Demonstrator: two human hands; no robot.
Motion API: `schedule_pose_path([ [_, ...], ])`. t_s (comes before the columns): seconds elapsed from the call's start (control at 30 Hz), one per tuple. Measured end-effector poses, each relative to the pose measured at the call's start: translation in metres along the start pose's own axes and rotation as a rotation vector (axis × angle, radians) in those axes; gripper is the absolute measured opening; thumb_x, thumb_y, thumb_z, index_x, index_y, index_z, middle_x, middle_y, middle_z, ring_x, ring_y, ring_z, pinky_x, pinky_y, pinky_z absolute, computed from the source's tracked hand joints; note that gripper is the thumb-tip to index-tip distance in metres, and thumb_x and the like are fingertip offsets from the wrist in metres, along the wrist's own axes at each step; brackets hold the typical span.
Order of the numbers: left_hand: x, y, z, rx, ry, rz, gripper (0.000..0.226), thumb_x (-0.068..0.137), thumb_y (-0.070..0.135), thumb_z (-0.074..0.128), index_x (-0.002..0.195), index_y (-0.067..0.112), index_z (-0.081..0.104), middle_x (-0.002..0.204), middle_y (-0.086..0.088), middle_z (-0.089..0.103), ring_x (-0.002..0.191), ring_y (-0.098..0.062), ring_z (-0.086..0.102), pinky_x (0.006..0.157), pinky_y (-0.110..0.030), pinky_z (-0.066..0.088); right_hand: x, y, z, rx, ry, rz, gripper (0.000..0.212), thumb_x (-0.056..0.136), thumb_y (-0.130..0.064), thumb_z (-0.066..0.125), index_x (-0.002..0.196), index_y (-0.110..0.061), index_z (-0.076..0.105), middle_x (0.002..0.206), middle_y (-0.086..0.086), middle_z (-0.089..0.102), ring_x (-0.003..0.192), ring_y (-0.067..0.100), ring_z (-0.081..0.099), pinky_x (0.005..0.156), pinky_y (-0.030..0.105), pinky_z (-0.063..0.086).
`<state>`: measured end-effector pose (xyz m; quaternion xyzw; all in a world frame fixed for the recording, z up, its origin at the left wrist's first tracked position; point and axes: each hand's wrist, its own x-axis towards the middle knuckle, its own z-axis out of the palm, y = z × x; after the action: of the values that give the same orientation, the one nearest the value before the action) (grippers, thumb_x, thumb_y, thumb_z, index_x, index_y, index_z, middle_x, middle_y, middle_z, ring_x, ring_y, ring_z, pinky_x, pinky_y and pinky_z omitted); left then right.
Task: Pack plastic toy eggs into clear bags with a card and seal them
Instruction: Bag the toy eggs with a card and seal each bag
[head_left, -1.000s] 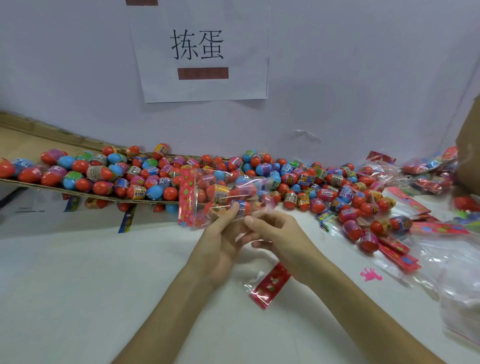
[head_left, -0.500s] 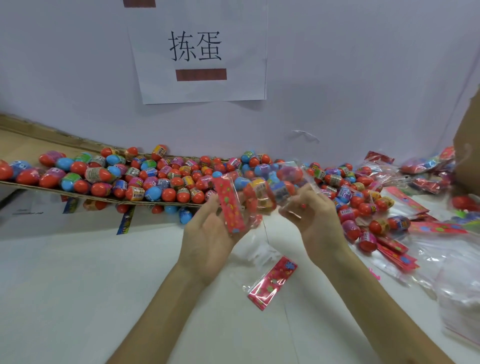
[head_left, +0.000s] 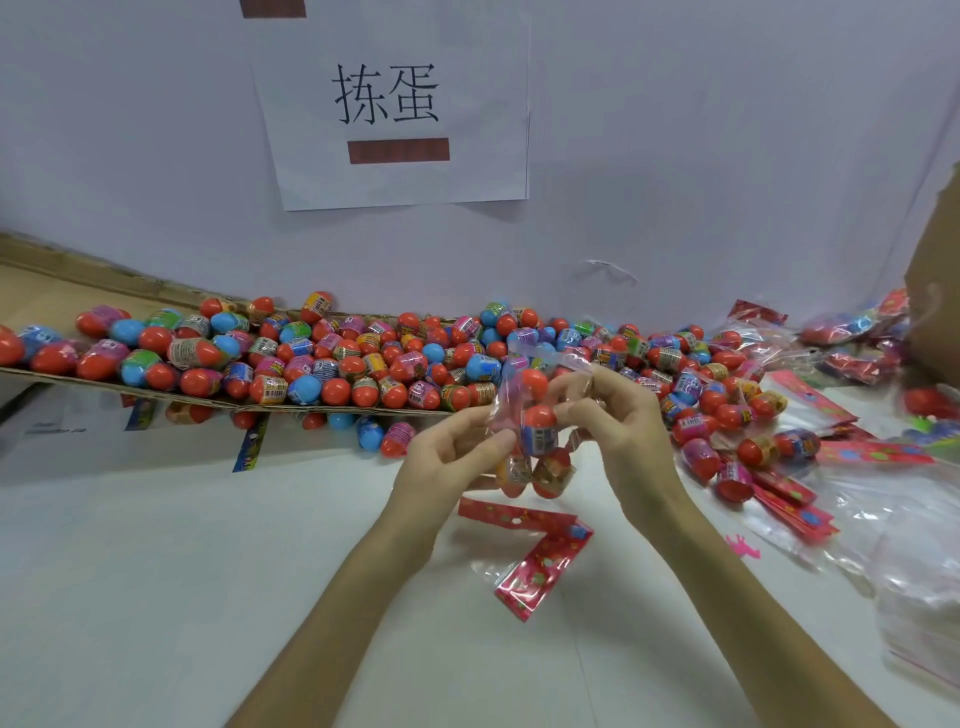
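Observation:
A clear bag (head_left: 537, 436) with several toy eggs inside hangs upright above the white table (head_left: 208, 597). My left hand (head_left: 447, 462) pinches its left side and my right hand (head_left: 618, 431) pinches its right side near the top. The bag's red card end (head_left: 511, 517) points down, just over the table. A second bag with a red card (head_left: 540, 571) lies flat on the table below my hands. A long heap of loose red, blue and pink eggs (head_left: 322, 358) runs along the wall behind.
A flat cardboard sheet (head_left: 62, 291) under the eggs lies at the left. Filled bags (head_left: 852, 332) are piled at the far right beside a cardboard box (head_left: 935, 291). Red cards (head_left: 789, 499) and empty clear bags (head_left: 924, 582) lie at the right. A paper sign (head_left: 395, 104) hangs on the wall.
The bag was turned from lying sideways to hanging upright with its card end down. Both hands came lower and closer together around it.

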<state>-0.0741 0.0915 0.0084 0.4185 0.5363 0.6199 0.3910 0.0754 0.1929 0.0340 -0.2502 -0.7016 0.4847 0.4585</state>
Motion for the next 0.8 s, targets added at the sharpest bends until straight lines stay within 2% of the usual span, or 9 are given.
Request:
schedule_pose_path([
  [0.1, 0.0, -0.005, 0.0, 0.008, 0.027, -0.013, 0.028, 0.097, 0.021, 0.067, 0.125, 0.021, 0.069, 0.108, -0.004, 0.079, 0.094, -0.027, 0.077, 0.075, -0.033, 0.063, 0.0, 0.001, 0.001, -0.036, 0.004, -0.041, 0.019, 0.079, -0.019, 0.061, 0.079, 0.0, 0.06, 0.076, 0.003, 0.063, 0.07, 0.007, 0.061, 0.059, 0.019, 0.055],
  [0.23, 0.001, -0.004, -0.001, -0.056, 0.08, -0.066, 0.025, 0.098, 0.019, 0.066, 0.123, 0.021, 0.07, 0.107, -0.005, 0.078, 0.091, -0.029, 0.078, 0.065, -0.035, 0.063, 0.002, 0.003, -0.002, 0.043, 0.035, -0.005, 0.016, 0.082, -0.02, 0.066, 0.079, -0.006, 0.061, 0.088, 0.003, 0.07, 0.076, 0.013, 0.066, 0.061, 0.024, 0.056],
  [0.37, 0.002, -0.003, 0.001, -0.084, 0.133, -0.083, 0.021, 0.099, 0.02, 0.066, 0.119, 0.024, 0.071, 0.106, -0.005, 0.078, 0.085, -0.022, 0.077, 0.068, -0.042, 0.064, 0.007, 0.005, -0.004, 0.131, 0.031, 0.112, 0.02, 0.093, -0.028, 0.071, 0.1, -0.012, 0.062, 0.1, 0.009, 0.071, 0.087, 0.02, 0.071, 0.066, 0.026, 0.057],
  [0.47, 0.001, -0.004, 0.001, -0.072, 0.137, -0.068, 0.021, 0.097, 0.023, 0.068, 0.116, 0.03, 0.072, 0.105, 0.0, 0.079, 0.093, -0.021, 0.077, 0.077, -0.042, 0.064, 0.006, 0.008, -0.001, 0.061, -0.082, 0.188, 0.037, 0.083, -0.045, 0.074, 0.113, -0.028, 0.06, 0.103, -0.011, 0.07, 0.094, 0.01, 0.071, 0.072, 0.022, 0.058],
  [0.5, 0.001, -0.004, 0.0, -0.062, 0.115, -0.058, 0.023, 0.095, 0.025, 0.07, 0.117, 0.033, 0.072, 0.107, 0.002, 0.079, 0.097, -0.022, 0.077, 0.079, -0.041, 0.064, 0.005, 0.009, 0.002, 0.017, -0.094, 0.18, 0.032, 0.084, -0.044, 0.076, 0.11, -0.031, 0.063, 0.101, -0.014, 0.071, 0.095, 0.008, 0.07, 0.074, 0.019, 0.057],
  [0.6, 0.0, -0.004, 0.001, -0.059, -0.008, -0.048, 0.041, 0.085, 0.033, 0.081, 0.124, 0.037, 0.067, 0.115, 0.007, 0.076, 0.106, -0.019, 0.074, 0.078, -0.034, 0.063, 0.003, 0.011, 0.003, -0.025, -0.011, 0.133, 0.009, 0.09, -0.027, 0.077, 0.095, -0.031, 0.071, 0.09, -0.008, 0.073, 0.088, 0.011, 0.071, 0.072, 0.021, 0.057],
  [0.7, -0.001, -0.005, 0.004, -0.027, -0.106, -0.081, 0.056, 0.081, 0.032, 0.085, 0.132, 0.032, 0.062, 0.121, 0.003, 0.074, 0.107, -0.017, 0.074, 0.081, -0.027, 0.06, 0.003, 0.009, -0.001, 0.058, 0.03, 0.124, 0.006, 0.091, -0.02, 0.076, 0.093, -0.024, 0.072, 0.09, 0.002, 0.073, 0.088, 0.025, 0.07, 0.076, 0.034, 0.06],
  [0.8, -0.003, -0.009, 0.006, 0.034, -0.108, -0.117, 0.051, 0.081, 0.031, 0.086, 0.128, 0.025, 0.067, 0.115, -0.003, 0.077, 0.102, -0.023, 0.076, 0.087, -0.037, 0.063, 0.001, 0.006, -0.001, 0.066, -0.002, 0.11, 0.008, 0.091, -0.016, 0.075, 0.094, -0.023, 0.072, 0.094, 0.009, 0.072, 0.091, 0.032, 0.069, 0.081, 0.043, 0.061],
])
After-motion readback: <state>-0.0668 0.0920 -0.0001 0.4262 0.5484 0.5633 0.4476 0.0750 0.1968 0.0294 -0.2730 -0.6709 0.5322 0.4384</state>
